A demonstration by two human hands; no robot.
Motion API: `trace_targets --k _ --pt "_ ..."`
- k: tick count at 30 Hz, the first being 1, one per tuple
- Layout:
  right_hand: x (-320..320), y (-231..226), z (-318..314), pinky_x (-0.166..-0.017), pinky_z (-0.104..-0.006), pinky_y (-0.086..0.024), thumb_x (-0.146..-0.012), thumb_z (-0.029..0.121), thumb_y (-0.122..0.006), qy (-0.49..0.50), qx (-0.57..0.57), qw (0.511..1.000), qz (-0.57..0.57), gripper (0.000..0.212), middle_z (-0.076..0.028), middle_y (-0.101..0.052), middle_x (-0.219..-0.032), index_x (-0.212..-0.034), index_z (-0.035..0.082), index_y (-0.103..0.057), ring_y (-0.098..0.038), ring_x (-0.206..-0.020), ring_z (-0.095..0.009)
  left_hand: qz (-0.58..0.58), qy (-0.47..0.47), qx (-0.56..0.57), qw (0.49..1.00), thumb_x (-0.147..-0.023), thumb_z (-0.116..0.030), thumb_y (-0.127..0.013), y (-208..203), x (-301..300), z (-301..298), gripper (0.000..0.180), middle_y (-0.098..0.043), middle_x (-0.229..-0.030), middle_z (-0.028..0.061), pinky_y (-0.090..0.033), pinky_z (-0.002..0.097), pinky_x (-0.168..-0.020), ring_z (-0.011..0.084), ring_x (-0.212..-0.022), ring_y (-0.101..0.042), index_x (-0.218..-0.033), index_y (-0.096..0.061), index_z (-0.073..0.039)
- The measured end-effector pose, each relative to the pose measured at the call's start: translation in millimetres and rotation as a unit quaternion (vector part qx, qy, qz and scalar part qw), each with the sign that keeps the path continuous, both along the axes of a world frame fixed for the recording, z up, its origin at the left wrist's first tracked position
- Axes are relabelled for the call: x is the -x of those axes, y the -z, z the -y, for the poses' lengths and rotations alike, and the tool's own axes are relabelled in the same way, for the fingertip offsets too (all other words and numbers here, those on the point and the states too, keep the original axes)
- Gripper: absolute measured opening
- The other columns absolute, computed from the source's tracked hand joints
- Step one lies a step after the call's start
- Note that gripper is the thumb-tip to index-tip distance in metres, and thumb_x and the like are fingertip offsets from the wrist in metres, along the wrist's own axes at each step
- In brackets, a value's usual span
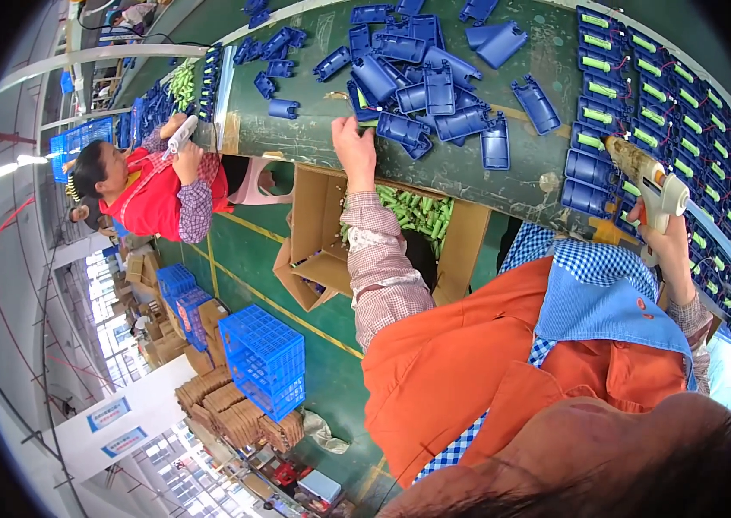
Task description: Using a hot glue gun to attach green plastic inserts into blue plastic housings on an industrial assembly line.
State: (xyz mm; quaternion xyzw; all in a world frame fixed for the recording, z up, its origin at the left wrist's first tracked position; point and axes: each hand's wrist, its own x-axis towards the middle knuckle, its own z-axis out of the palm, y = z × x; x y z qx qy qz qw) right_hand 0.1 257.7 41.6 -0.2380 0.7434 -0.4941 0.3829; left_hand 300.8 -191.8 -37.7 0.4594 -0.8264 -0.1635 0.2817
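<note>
My left hand reaches over the near edge of the bench, its fingers closed around a green cylindrical battery cell, of which only a sliver shows. Just beyond those fingers lies a loose pile of dark blue plastic half-shells. In my right hand is a white glue gun, its browned nozzle end pointing left over the near rows of blue shells. Those rows of shells on the right hold green cells with thin wires; a few near shells hold no cell.
Below the bench edge stands an open cardboard box heaped with green cells. Further left, a co-worker in red holds another white tool at the bench. Blue crates and stacked brown cardboard stand on the green floor.
</note>
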Motion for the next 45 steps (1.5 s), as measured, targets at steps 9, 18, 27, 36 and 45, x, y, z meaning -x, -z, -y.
trace_targets --k 9,18,27,36,45 --pt "-3.3 -12.6 -1.5 -0.079 -0.0256 -0.041 -0.068 0.001 -0.054 -0.008 -0.005 1.000 0.012 0.043 -0.005 -0.059 -0.091 -0.111 0.000 -0.052 -0.054 -0.086 -0.013 0.108 0.092 0.100 0.985 -0.071 0.003 -0.062 -14.6 -9.4 11.2 0.020 -0.055 -0.101 0.0142 -0.048 0.0402 -0.077 0.0352 -0.090 -0.057 -0.090 -0.061 -0.001" --pt "1.1 -12.6 0.4 -0.079 -0.0262 -0.041 -0.067 0.001 -0.054 -0.009 0.001 1.000 0.009 0.043 -0.005 -0.058 -0.090 -0.111 0.000 -0.053 -0.054 -0.086 -0.013 -0.259 -0.025 -0.034 0.965 -0.075 0.008 -0.054 -50.1 -24.6 21.8 0.018 -0.058 -0.092 0.0073 -0.048 0.0304 -0.072 0.0186 -0.080 -0.057 -0.089 -0.063 0.001" --pt "-1.0 -18.3 1.3 -0.071 -0.0252 -0.047 -0.065 -0.004 -0.054 -0.003 0.055 0.998 0.036 0.044 -0.004 -0.060 -0.085 -0.109 -0.001 -0.055 -0.058 -0.078 -0.012 -0.515 0.036 -0.296 0.803 -0.082 0.007 -0.058 -72.8 12.9 -16.0 0.017 -0.062 -0.095 0.0122 -0.048 0.0229 -0.058 0.0120 -0.067 -0.056 -0.091 -0.049 -0.005" --pt "-5.6 -19.4 -13.7 -0.068 -0.0272 -0.047 -0.065 0.000 -0.059 -0.022 0.050 0.998 0.001 0.028 -0.003 -0.062 -0.078 -0.093 0.001 -0.059 -0.058 -0.071 -0.013 -0.470 0.093 -0.424 0.768 -0.091 -0.013 -0.059 -91.8 62.4 -59.3 0.016 -0.066 -0.082 0.0160 -0.036 0.0223 -0.040 0.0106 -0.048 -0.050 -0.078 -0.051 -0.008" --pt "-4.9 -17.3 -17.3 -0.068 -0.0272 -0.048 -0.064 0.000 -0.059 -0.020 0.068 0.997 0.043 0.032 -0.004 -0.062 -0.080 -0.096 0.000 -0.059 -0.058 -0.072 -0.013 -0.451 0.139 -0.483 0.738 -0.090 -0.010 -0.061 -87.6 89.7 -93.5 0.015 -0.066 -0.082 0.0125 -0.046 0.0263 -0.053 0.0157 -0.060 -0.059 -0.079 -0.050 -0.009"
